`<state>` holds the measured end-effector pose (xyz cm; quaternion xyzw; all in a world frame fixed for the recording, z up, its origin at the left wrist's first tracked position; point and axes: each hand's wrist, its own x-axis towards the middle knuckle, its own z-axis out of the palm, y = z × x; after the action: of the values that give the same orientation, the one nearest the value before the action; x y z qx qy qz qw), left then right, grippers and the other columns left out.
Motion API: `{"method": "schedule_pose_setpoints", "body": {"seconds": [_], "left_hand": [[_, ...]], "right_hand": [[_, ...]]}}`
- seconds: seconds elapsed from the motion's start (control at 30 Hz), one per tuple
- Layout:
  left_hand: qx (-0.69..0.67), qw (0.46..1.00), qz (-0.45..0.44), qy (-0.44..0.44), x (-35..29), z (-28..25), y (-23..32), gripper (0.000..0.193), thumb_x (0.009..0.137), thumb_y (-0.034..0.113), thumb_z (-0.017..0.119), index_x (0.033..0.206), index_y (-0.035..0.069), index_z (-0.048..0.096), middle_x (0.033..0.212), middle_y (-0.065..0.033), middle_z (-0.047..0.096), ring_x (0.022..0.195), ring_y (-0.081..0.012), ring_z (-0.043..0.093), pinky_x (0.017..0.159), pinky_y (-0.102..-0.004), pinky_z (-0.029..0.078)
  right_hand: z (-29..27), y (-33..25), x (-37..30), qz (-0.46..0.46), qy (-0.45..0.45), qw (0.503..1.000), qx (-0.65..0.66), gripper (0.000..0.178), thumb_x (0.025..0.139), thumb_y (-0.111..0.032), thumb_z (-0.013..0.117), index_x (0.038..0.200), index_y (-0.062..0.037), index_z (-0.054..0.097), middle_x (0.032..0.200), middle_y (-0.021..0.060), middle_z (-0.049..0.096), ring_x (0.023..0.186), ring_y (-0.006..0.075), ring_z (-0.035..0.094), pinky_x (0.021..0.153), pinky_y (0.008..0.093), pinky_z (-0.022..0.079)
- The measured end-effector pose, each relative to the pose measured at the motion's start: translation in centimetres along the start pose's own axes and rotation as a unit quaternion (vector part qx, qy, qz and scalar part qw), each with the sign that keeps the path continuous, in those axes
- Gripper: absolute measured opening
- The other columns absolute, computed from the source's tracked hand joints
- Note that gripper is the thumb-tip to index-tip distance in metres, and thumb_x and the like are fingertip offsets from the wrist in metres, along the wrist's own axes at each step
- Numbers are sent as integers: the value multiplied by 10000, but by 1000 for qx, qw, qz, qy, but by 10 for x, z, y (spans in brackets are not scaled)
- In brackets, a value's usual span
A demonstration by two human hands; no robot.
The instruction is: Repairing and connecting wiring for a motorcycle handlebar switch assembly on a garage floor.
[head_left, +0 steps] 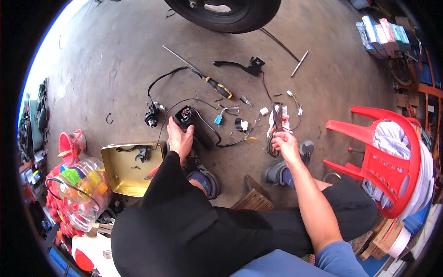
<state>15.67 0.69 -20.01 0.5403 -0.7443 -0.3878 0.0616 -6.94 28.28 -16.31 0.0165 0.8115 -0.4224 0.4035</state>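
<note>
My left hand (180, 138) is closed around the side of a black housing (199, 133), whose open end shows small coloured wires. A black cable curves from it to bare, coloured wire ends. My right hand (287, 146) grips a pair of pliers (277, 121), jaws pointing away from me, over a red-and-white scrap (284, 117). Between the hands lie a blue connector (218, 120), a white connector (264, 111) and a black-and-white piece (241, 124). Left of the housing sits a black switch part (151, 119) with a cable.
Beyond are a yellow-and-black screwdriver (218, 87), a black lever (237, 67), a metal rod (300, 63) and a tyre (226, 21). A gold tin tray (124, 182) stands at left near a clear plastic bottle (85, 203). A red chair (392, 177) holds white cloth at right.
</note>
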Motion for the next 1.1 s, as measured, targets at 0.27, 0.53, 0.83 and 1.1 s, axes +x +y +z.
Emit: {"method": "schedule_pose_setpoints", "body": {"seconds": [0.27, 0.53, 0.83, 1.1], "left_hand": [[-71, 994, 72, 29, -20, -32, 22, 513, 797, 65, 639, 1273, 36, 451, 1183, -157, 480, 938, -205, 575, 773, -328, 496], [-221, 934, 108, -261, -23, -56, 84, 246, 861, 59, 603, 1104, 28, 594, 978, -52, 634, 898, -129, 584, 829, -282, 470], [-137, 867, 344, -334, -28, -17, 81, 300, 808, 103, 650, 1087, 10, 593, 967, -155, 627, 936, -297, 616, 831, -372, 489], [-185, 853, 253, -417, -32, 17, 74, 244, 841, 178, 663, 989, -2, 592, 824, -94, 644, 777, -172, 607, 714, -328, 484]], "right_hand": [[68, 33, -1, -53, -47, 996, 47, 320, 820, -12, 627, 1124, -5, 528, 905, 83, 610, 686, 150, 619, 629, 265, 524], [69, 2, 6, -167, -10, 984, -55, 94, 848, -104, 627, 880, -16, 624, 714, 18, 629, 659, 94, 595, 621, 262, 484], [59, -60, -22, -172, -105, 975, -96, 109, 853, -92, 614, 877, 14, 612, 688, 38, 610, 606, 105, 588, 564, 248, 471], [81, -62, -34, -127, -138, 981, -55, 122, 852, -95, 621, 899, 17, 607, 739, 45, 638, 580, 91, 586, 522, 225, 451]]}}
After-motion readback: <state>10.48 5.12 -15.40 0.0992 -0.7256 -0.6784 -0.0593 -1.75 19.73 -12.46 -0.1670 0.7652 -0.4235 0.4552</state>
